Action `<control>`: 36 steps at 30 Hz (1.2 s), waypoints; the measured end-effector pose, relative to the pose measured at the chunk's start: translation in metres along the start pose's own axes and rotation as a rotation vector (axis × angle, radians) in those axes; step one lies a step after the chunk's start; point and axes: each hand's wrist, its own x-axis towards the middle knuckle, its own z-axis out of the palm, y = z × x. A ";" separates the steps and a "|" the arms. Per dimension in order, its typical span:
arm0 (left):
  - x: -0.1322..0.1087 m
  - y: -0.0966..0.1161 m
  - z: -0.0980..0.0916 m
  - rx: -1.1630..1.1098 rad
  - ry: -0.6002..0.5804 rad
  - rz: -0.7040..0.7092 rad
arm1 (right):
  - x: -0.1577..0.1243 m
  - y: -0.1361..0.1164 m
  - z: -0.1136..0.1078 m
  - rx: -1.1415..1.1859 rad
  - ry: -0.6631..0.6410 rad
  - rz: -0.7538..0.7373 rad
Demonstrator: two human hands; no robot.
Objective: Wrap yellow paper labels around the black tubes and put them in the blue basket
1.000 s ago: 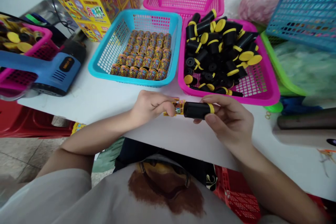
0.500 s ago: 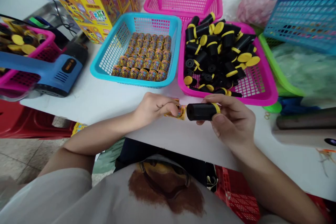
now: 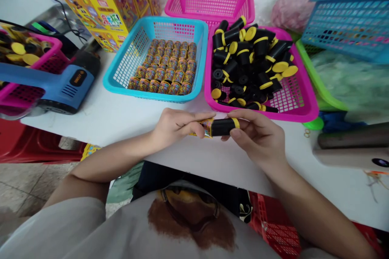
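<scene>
My left hand (image 3: pixel 179 127) grips a printed yellow sleeve (image 3: pixel 208 127), a shiny wrapper mostly covered by its fingers. Just to the right, my right hand (image 3: pixel 258 135) pinches a black canister (image 3: pixel 221 127) by its yellow-rimmed lid end. The canister lies sideways, its far end inside the sleeve's opening. Beyond the hands, a pink basket (image 3: pixel 310 107) holds many similar black canisters with yellow lids. Beside it a blue basket (image 3: pixel 114 85) holds rows of canisters wrapped in printed sleeves (image 3: pixel 164 73).
A blue heat gun (image 3: pixel 71 83) lies at the left of the white table (image 3: pixel 121 123). Yellow printed boxes (image 3: pixel 91 4) are stacked behind it. At the right stand a green basket (image 3: pixel 326 89) with clear plastic and a grey device (image 3: pixel 352 149).
My right hand has moved left with the black canister, whose end has gone into the printed sleeve. My left hand has stayed nearly in place, still holding the sleeve.
</scene>
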 end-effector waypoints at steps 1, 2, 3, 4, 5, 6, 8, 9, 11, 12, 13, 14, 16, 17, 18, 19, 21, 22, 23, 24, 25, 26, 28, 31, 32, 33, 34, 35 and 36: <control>0.001 -0.001 0.000 -0.004 -0.015 0.011 | 0.000 0.001 0.000 -0.009 0.003 -0.010; 0.002 -0.001 0.001 -0.002 -0.018 0.022 | 0.000 0.001 0.000 -0.024 0.010 -0.025; 0.003 -0.001 0.002 0.001 -0.011 0.031 | 0.000 0.002 0.000 -0.047 0.019 -0.038; 0.003 -0.001 0.002 0.004 0.001 0.033 | 0.000 0.002 0.000 -0.076 0.029 -0.045; 0.004 -0.001 0.003 0.004 0.016 0.029 | -0.001 0.002 0.000 -0.110 0.035 -0.046; 0.004 -0.001 0.004 0.001 0.031 0.019 | -0.001 0.002 0.000 -0.146 0.039 -0.045; 0.004 0.000 0.006 0.004 0.053 0.013 | -0.002 0.001 0.000 -0.222 0.041 -0.033; 0.004 0.000 0.007 0.015 0.061 0.028 | -0.002 0.001 0.000 -0.255 0.039 -0.032; 0.003 -0.001 0.009 0.059 0.065 0.077 | -0.003 0.000 0.002 -0.319 0.028 -0.054; 0.003 -0.002 0.010 0.091 0.053 0.103 | -0.003 0.000 0.003 -0.362 0.014 -0.074; 0.003 -0.004 0.011 0.126 0.033 0.127 | -0.003 0.000 0.005 -0.410 -0.007 -0.099; 0.002 -0.006 0.012 0.161 0.007 0.150 | -0.004 0.001 0.006 -0.461 -0.033 -0.125; 0.002 -0.009 0.014 0.202 -0.079 0.167 | -0.003 0.002 0.007 -0.546 -0.066 -0.159; 0.002 -0.009 0.014 0.190 -0.132 0.153 | -0.003 0.004 0.007 -0.566 -0.068 -0.152; 0.003 -0.009 0.013 0.159 -0.178 0.121 | -0.003 0.005 0.007 -0.560 -0.064 -0.126; 0.003 -0.009 0.012 0.111 -0.214 0.074 | -0.003 0.007 0.006 -0.525 -0.060 -0.087; 0.004 -0.006 0.010 -0.008 -0.245 -0.017 | -0.002 0.009 0.004 -0.391 -0.062 -0.010; 0.005 -0.005 0.010 -0.062 -0.241 -0.047 | -0.001 0.010 0.004 -0.314 -0.064 0.017; 0.004 -0.003 0.011 -0.104 -0.227 -0.066 | -0.001 0.011 0.005 -0.255 -0.055 0.031; 0.003 -0.003 0.012 -0.130 -0.202 -0.073 | -0.001 0.010 0.006 -0.229 -0.028 0.040; 0.001 -0.003 0.014 -0.135 -0.171 -0.070 | -0.002 0.010 0.008 -0.243 0.018 0.044; -0.001 -0.003 0.018 -0.119 -0.135 -0.060 | -0.003 0.008 0.010 -0.291 0.074 0.043; -0.005 -0.005 0.024 -0.055 -0.061 -0.013 | -0.004 0.005 0.013 -0.448 0.163 0.018; -0.008 -0.005 0.031 -0.039 0.021 -0.005 | -0.005 0.001 0.014 -0.671 0.174 -0.150; -0.007 -0.004 0.031 -0.075 0.048 -0.050 | -0.004 0.000 0.013 -0.720 0.159 -0.254; -0.006 -0.003 0.031 -0.131 0.071 -0.104 | -0.003 0.000 0.013 -0.758 0.137 -0.362; -0.004 0.000 0.030 -0.198 0.087 -0.160 | -0.003 0.000 0.012 -0.788 0.109 -0.459; -0.002 0.002 0.029 -0.266 0.098 -0.206 | -0.002 0.001 0.013 -0.817 0.076 -0.532; 0.000 0.005 0.029 -0.329 0.096 -0.240 | -0.002 0.003 0.014 -0.848 0.047 -0.572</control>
